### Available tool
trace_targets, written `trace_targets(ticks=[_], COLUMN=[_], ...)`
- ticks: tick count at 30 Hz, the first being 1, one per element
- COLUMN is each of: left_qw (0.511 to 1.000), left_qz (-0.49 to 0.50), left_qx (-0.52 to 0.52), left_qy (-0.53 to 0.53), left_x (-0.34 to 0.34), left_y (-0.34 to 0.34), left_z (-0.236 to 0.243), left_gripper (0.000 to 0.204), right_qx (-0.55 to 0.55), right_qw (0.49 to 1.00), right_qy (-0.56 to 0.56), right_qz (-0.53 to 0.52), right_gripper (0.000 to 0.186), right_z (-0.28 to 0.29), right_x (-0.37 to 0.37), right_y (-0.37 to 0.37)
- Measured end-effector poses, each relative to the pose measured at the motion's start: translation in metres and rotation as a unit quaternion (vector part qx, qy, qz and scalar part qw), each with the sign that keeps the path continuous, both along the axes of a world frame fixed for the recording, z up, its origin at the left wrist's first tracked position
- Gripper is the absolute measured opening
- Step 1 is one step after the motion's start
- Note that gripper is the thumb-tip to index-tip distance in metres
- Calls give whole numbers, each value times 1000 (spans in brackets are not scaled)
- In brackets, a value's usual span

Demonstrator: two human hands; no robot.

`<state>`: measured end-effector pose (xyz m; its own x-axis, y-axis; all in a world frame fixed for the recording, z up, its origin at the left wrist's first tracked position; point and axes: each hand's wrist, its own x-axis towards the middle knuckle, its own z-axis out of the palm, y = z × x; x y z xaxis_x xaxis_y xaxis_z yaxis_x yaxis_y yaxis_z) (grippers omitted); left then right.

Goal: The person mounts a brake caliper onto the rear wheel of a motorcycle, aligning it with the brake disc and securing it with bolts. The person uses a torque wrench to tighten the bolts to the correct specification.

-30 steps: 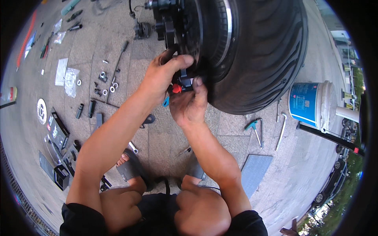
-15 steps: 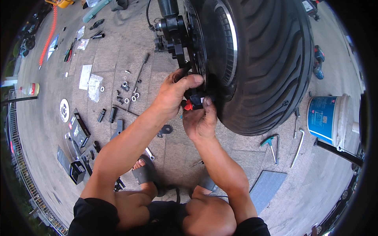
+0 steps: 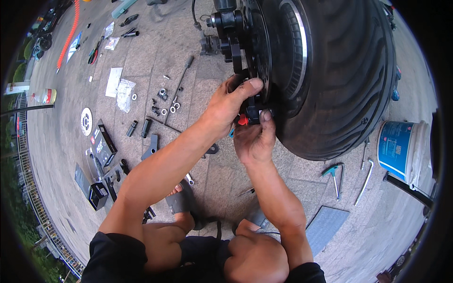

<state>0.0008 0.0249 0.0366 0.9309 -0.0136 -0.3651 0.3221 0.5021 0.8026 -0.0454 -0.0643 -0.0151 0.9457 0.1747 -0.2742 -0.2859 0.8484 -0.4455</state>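
Observation:
A large black tyre (image 3: pixel 339 85) stands at the upper right, with a black brake disc (image 3: pixel 264 52) on the left side of its wheel. My left hand (image 3: pixel 224 104) is closed on a black brake caliper (image 3: pixel 254 114) at the disc's lower edge, its thumb laid toward the disc. From below, my right hand (image 3: pixel 255 141) grips the same caliper, thumb on its near side. A red piece (image 3: pixel 243 120) shows on the caliper between the hands. Fingers of both hands are partly hidden behind it. Above them is a black fork leg (image 3: pixel 225 5).
Washers (image 3: pixel 164 112), bolts and a long-handled bar (image 3: pixel 185 75) lie on the paving at left. Boxes (image 3: pixel 104 144) and a white disc (image 3: pixel 86 121) are farther left. On the right are a blue-and-white bucket (image 3: pixel 398 148), a green-handled hex key (image 3: pixel 334 173) and a grey slab (image 3: pixel 327 226).
The whole view has shifted, so the wheel, hands and ground items appear farther right. Both hands keep their hold on the caliper, with little visible change in grip.

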Motion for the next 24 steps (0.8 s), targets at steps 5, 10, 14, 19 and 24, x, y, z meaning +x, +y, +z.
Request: trace_targets(ticks=[5, 10, 14, 19, 24], left_qw=[1000, 1000, 1000, 1000, 999], left_qz=[-23, -6, 0, -6, -10], left_qx=[7, -4, 9, -9, -21], left_qy=[13, 14, 17, 29, 36], left_x=[1, 1, 1, 1, 0], left_y=[4, 3, 2, 1, 3], left_z=[8, 7, 4, 6, 7], left_gripper=[36, 39, 39, 38, 40], right_qx=[8, -1, 9, 28, 4], right_qw=[1000, 1000, 1000, 999, 999], right_qy=[8, 21, 8, 37, 42], right_qz=[1, -11, -21, -15, -18], right_gripper=[59, 55, 52, 47, 50], right_z=[10, 18, 18, 26, 32], right_x=[2, 3, 4, 3, 3], right_y=[-1, 0, 0, -2, -2])
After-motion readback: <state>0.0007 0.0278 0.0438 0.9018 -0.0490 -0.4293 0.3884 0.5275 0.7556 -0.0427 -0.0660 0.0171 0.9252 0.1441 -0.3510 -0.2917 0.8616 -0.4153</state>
